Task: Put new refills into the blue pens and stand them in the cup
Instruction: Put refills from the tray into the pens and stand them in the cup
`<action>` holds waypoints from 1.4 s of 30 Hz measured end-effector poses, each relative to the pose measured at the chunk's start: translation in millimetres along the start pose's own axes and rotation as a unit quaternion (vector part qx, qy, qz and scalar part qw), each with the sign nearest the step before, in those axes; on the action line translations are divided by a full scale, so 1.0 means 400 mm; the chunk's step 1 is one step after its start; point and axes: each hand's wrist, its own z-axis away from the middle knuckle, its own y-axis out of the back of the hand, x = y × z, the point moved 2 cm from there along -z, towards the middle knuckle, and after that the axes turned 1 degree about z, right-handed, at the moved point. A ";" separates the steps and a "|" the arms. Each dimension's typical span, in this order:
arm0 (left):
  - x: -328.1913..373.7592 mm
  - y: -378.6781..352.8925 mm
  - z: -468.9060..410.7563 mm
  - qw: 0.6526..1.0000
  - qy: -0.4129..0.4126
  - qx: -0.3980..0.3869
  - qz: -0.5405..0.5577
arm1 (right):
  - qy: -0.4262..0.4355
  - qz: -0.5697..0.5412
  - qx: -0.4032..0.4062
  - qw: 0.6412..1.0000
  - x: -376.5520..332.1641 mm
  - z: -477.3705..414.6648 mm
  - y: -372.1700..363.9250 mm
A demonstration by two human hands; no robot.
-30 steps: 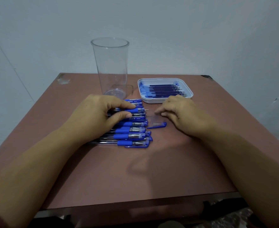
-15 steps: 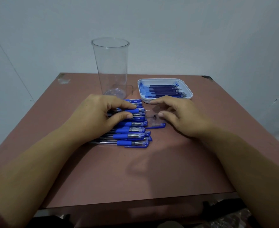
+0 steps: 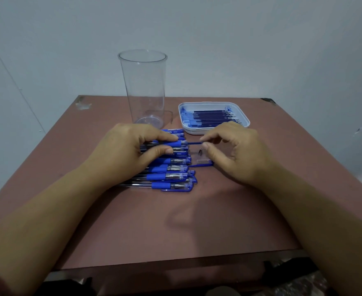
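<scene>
Left hand [image 3: 124,152] grips pen [image 3: 173,144]; right hand [image 3: 237,150] apparently pinches its refill [image 3: 194,143]

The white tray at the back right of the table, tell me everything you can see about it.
The white tray is a shallow, rounded-corner rectangular dish that looks like plastic, with a raised rim. It sits flat on the reddish-brown table, to the right of the tall clear cup and apart from it. Inside lie dark blue refills, side by side, running left to right, tips to the right. The right hand hides part of its near rim; contact can't be judged.
</scene>
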 end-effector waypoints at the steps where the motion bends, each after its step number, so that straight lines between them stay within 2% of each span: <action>1: 0.000 0.000 0.000 1.000 -0.001 -0.001 -0.001 | -0.003 -0.003 0.000 1.000 0.000 0.002 0.003; 7: 0.002 -0.003 0.001 1.000 -0.010 -0.004 -0.006 | 0.017 -0.017 -0.004 1.000 -0.016 -0.004 -0.015; 20: -0.002 0.002 -0.001 1.000 -0.007 0.005 -0.002 | -0.061 -0.075 -0.012 0.995 0.027 0.006 0.009; 27: -0.021 0.018 -0.003 0.999 0.016 0.031 -0.028 | -0.138 -0.029 0.017 0.990 0.103 0.018 0.042; 32: -0.020 0.021 -0.004 0.999 0.014 0.031 -0.029 | -0.190 0.041 -0.022 0.981 0.130 0.020 0.029; 38: -0.020 0.024 -0.002 0.999 0.027 0.032 -0.023 | -0.202 0.056 -0.090 0.974 0.133 0.020 0.019; 42: -0.020 0.023 -0.001 0.999 0.037 0.034 -0.015 | -0.194 0.066 -0.087 0.975 0.137 0.019 0.014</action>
